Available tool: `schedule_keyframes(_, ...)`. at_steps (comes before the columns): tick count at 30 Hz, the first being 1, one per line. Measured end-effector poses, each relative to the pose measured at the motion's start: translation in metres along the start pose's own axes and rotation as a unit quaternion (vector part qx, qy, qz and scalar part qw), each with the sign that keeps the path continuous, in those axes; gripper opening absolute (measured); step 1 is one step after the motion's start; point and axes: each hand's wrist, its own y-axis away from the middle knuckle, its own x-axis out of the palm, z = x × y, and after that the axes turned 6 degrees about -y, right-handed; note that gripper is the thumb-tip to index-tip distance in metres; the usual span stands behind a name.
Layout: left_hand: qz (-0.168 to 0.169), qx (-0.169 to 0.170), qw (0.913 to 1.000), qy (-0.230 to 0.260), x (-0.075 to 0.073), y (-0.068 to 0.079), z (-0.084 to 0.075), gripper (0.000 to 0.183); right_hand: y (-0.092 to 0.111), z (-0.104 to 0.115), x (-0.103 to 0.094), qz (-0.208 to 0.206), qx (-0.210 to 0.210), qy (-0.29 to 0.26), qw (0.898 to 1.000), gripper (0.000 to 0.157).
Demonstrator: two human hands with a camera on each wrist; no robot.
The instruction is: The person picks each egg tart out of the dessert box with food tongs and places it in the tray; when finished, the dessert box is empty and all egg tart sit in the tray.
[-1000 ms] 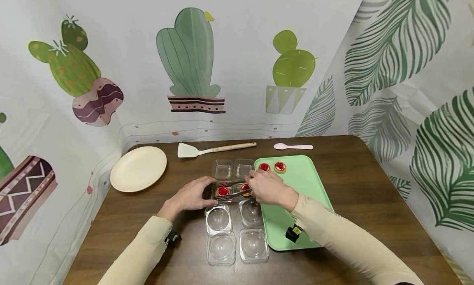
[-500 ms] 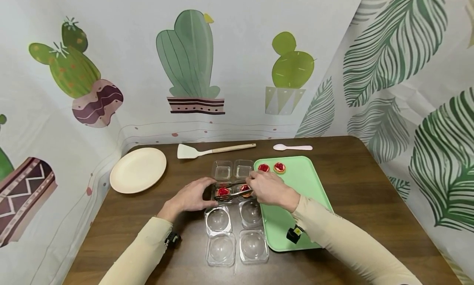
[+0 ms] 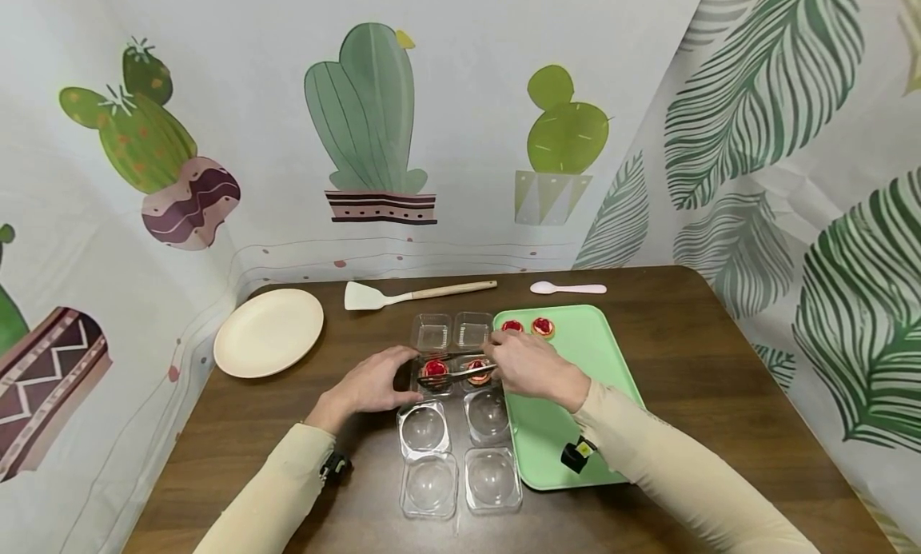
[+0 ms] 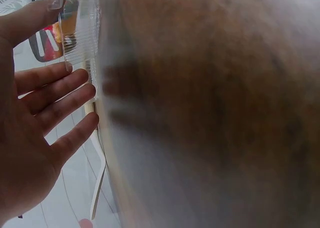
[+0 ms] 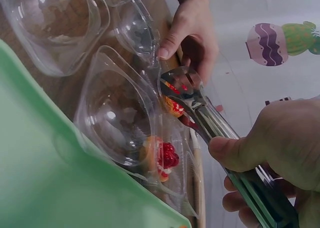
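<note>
In the head view my right hand (image 3: 532, 364) grips metal tongs (image 3: 460, 373) with its fingers curled round the handle. The ends of the tongs are at a small red-topped tart (image 3: 435, 368) in a clear plastic container; whether they clasp it I cannot tell. A second tart (image 3: 477, 368) sits in the container just to the right. My left hand (image 3: 365, 382) is at the left side of the first container. In the left wrist view its fingers are mostly straight, with the thumb and index finger touching the clear plastic (image 4: 82, 32).
Two more tarts (image 3: 543, 327) lie at the back of a green tray (image 3: 568, 442) on the right. Clear domed lids (image 3: 429, 484) spread in front, with container bases (image 3: 432, 330) behind. Farther back are a cream plate (image 3: 269, 330), a white spatula (image 3: 365, 296) and a pink spoon (image 3: 568, 288).
My right hand has shifted slightly to the right with the tongs, whose ends stay around the left tart. My left hand has kept its place by the container.
</note>
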Motion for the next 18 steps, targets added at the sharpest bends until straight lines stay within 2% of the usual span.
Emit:
schedule_keyframes(4, 0.002, 0.002, 1.0000, 0.001, 0.000, 0.000, 0.000, 0.077, 0.002, -0.003, -0.002, -0.011, 0.004, -0.001, 1.000, 0.046)
schedule_keyframes(18, 0.003, 0.002, 1.0000, 0.002, -0.001, -0.001, -0.001, 0.075, 0.016, -0.019, -0.020, -0.063, 0.022, -0.022, 0.998, 0.044)
